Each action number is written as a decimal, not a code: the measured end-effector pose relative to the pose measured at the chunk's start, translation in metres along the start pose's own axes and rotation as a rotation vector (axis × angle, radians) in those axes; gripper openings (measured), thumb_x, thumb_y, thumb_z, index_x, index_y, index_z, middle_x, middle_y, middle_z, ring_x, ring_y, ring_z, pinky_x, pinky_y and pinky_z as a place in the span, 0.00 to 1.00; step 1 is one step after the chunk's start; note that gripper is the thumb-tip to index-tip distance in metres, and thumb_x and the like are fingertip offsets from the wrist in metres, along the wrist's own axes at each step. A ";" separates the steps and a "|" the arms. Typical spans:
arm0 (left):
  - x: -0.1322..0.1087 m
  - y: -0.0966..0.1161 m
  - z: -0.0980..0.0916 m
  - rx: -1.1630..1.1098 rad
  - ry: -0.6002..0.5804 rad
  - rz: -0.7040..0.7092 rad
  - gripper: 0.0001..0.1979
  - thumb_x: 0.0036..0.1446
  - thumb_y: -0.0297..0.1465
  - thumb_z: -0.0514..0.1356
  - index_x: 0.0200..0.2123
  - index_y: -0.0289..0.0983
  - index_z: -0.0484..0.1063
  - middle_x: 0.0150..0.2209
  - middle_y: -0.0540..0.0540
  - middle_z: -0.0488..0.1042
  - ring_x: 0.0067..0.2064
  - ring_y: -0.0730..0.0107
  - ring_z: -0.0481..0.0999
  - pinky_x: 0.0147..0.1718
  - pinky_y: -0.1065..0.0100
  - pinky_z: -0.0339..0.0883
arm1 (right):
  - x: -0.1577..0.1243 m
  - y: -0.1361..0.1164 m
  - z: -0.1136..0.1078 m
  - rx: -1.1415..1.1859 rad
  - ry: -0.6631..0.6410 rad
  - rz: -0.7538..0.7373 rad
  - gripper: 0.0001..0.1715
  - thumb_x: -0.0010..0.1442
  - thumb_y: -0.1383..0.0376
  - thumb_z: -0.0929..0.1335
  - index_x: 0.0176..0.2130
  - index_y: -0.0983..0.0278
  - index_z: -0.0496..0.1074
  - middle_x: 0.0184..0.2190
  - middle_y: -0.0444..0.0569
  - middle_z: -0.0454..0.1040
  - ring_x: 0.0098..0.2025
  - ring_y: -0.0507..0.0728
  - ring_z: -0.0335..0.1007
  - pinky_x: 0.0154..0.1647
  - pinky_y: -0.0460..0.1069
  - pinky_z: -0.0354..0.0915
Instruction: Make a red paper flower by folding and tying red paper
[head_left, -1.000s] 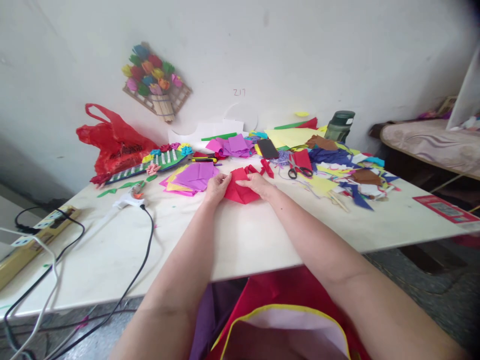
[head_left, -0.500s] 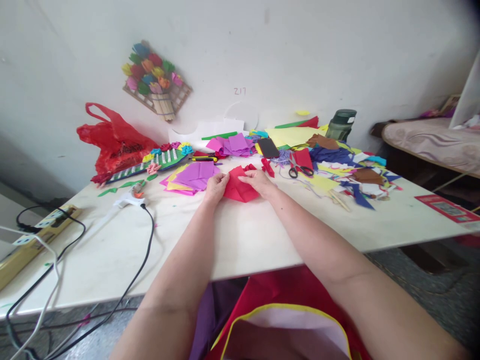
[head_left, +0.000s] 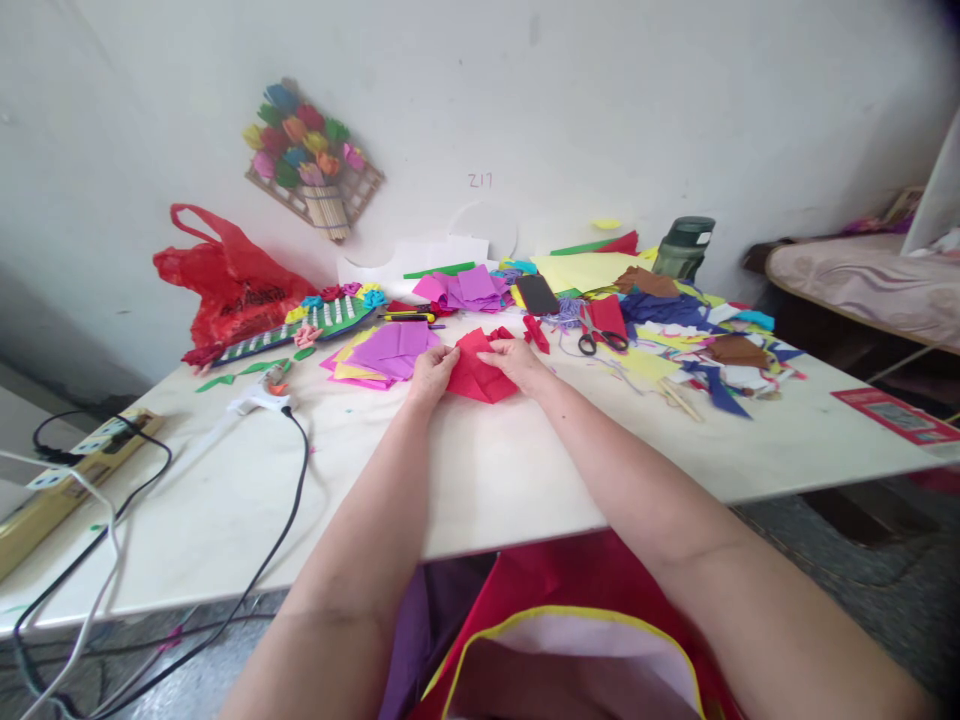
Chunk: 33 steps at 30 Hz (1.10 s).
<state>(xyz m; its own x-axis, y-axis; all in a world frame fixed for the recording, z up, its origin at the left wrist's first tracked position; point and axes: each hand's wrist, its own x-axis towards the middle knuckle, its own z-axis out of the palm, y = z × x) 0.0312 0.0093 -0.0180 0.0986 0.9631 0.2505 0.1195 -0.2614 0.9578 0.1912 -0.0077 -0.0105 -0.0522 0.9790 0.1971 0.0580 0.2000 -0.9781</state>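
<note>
The head view has me watching the left hand (head_left: 433,377) pinch one side of a creased, bright-red paper sheet (head_left: 472,372) while the right hand (head_left: 516,364) grips the other, probably to steady it, mid-way along the white tabletop (head_left: 499,480). Black-handled metal scissors (head_left: 598,333) and a white plastic glue gun (head_left: 257,399) flank it, likely for easy reach.

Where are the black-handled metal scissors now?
In the head view, the scissors lie right of centre, past the right hand, beside a flat red sheet.
</note>
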 end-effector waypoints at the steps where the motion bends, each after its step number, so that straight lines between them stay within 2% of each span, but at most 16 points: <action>1: 0.000 0.000 0.000 0.001 -0.001 -0.001 0.14 0.46 0.42 0.58 0.24 0.34 0.68 0.18 0.52 0.67 0.19 0.77 0.63 0.18 0.74 0.54 | 0.000 0.000 0.000 -0.002 0.001 -0.006 0.10 0.43 0.60 0.70 0.24 0.65 0.71 0.21 0.43 0.71 0.30 0.54 0.68 0.32 0.49 0.64; 8: 0.000 0.003 -0.001 -0.061 -0.001 -0.033 0.14 0.44 0.41 0.60 0.24 0.34 0.67 0.18 0.51 0.67 0.20 0.77 0.64 0.18 0.75 0.55 | 0.004 0.004 -0.002 -0.015 0.026 -0.012 0.10 0.45 0.61 0.70 0.28 0.65 0.73 0.25 0.43 0.73 0.33 0.55 0.69 0.36 0.49 0.65; 15: -0.001 0.005 0.001 -0.115 0.030 -0.099 0.13 0.44 0.40 0.60 0.25 0.35 0.68 0.17 0.51 0.67 0.18 0.76 0.63 0.17 0.74 0.55 | 0.006 0.005 0.001 0.074 0.054 -0.016 0.13 0.45 0.64 0.69 0.34 0.65 0.75 0.32 0.44 0.75 0.36 0.53 0.70 0.44 0.51 0.64; 20: 0.001 0.003 0.000 -0.200 0.046 -0.111 0.13 0.41 0.39 0.61 0.26 0.34 0.69 0.19 0.50 0.70 0.21 0.74 0.68 0.21 0.73 0.59 | 0.001 -0.003 0.002 0.176 -0.001 -0.018 0.15 0.46 0.67 0.69 0.38 0.62 0.76 0.34 0.44 0.76 0.38 0.52 0.71 0.46 0.50 0.63; 28: -0.001 0.008 0.001 -0.268 0.068 -0.144 0.12 0.40 0.37 0.62 0.23 0.34 0.67 0.19 0.50 0.69 0.21 0.74 0.67 0.21 0.73 0.59 | -0.005 -0.008 -0.001 0.135 -0.033 -0.029 0.13 0.45 0.69 0.67 0.33 0.63 0.77 0.29 0.44 0.76 0.36 0.52 0.69 0.45 0.50 0.62; 33: -0.001 0.006 0.001 -0.273 0.043 -0.132 0.11 0.41 0.37 0.61 0.24 0.34 0.67 0.20 0.49 0.70 0.22 0.72 0.68 0.23 0.72 0.61 | -0.005 -0.008 0.000 0.094 -0.040 -0.033 0.13 0.43 0.70 0.66 0.31 0.63 0.78 0.29 0.44 0.77 0.37 0.53 0.69 0.47 0.52 0.60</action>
<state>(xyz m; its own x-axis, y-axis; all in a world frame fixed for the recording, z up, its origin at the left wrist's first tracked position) 0.0328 0.0063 -0.0125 0.0574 0.9909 0.1213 -0.1418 -0.1122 0.9835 0.1913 -0.0141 -0.0038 -0.0920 0.9692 0.2286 -0.0381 0.2260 -0.9734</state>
